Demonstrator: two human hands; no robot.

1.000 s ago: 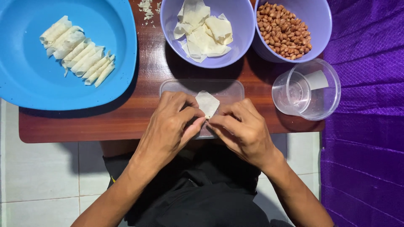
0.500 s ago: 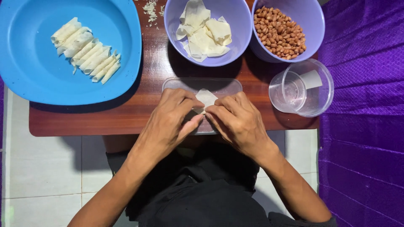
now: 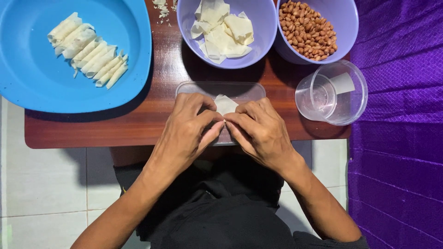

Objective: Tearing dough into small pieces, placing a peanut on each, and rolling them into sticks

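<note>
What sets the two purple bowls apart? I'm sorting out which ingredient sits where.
The left purple bowl holds pale, flat wrapper sheets lying loosely over each other; the right purple bowl holds small reddish-brown peanuts. The left bowl is sparsely filled, with bare wall showing, while the right bowl's peanuts form a heaped mass. The left bowl sits straight beyond the clear lid where the hands work; the right one is off to the side. Both look alike in colour and shape and touch at the rims.
</note>
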